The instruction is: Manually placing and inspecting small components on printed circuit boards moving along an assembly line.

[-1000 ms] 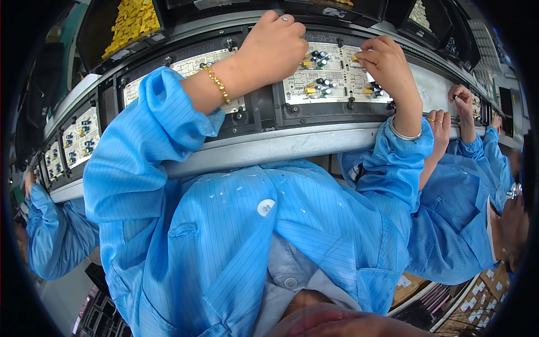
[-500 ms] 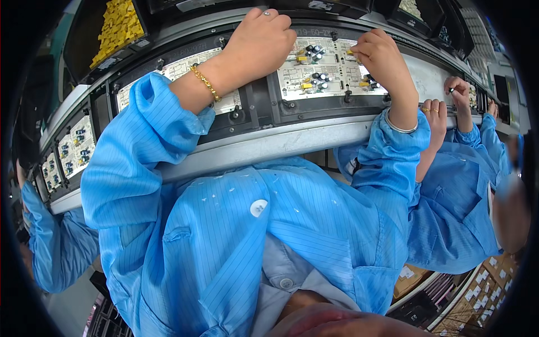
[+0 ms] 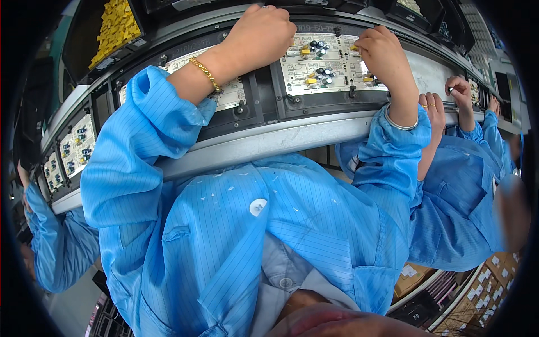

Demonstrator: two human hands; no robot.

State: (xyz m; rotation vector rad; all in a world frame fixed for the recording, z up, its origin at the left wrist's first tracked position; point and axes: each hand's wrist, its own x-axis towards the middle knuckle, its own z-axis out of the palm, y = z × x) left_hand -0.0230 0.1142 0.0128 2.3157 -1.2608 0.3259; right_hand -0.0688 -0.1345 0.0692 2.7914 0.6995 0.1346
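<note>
Conveyor line (image 3: 264, 140), long grey rail curving across view, black carriers on it. Blue coat fills lower frame; both sleeves reach up to the line. White circuit board (image 3: 323, 67) sits in the black carrier straight ahead, blue and yellow components standing on it. More boards (image 3: 73, 149) in carriers far left. Bin of yellow parts (image 3: 115, 25) behind the line, upper left. Left hand (image 3: 264, 33), gold bracelet at wrist, curled into a loose fist at the board's upper left corner; held item not visible. Right hand (image 3: 382, 53) rests on the board's right edge, fingers pinched together; cannot tell what they grip. Co-worker's hands (image 3: 449, 92) further right.
</note>
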